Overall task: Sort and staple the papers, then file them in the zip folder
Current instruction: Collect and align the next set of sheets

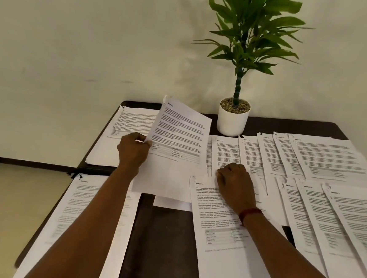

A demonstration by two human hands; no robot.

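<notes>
Behind the dark worktop a pale wall is being seen, and a potted plant is being kept at the far edge, out of the way. Papers are being spread in rows so each heading can be read: fanned sheets on the right, a near left pile and a far left pile. A lifted sheet is being pinched at its left edge by the left hand and tipped up, likely for reading and sorting. A near sheet is being held down at its top by the right hand, fingers curled; whether it is being gripped cannot be told. No stapler or zip folder can be picked out.
</notes>
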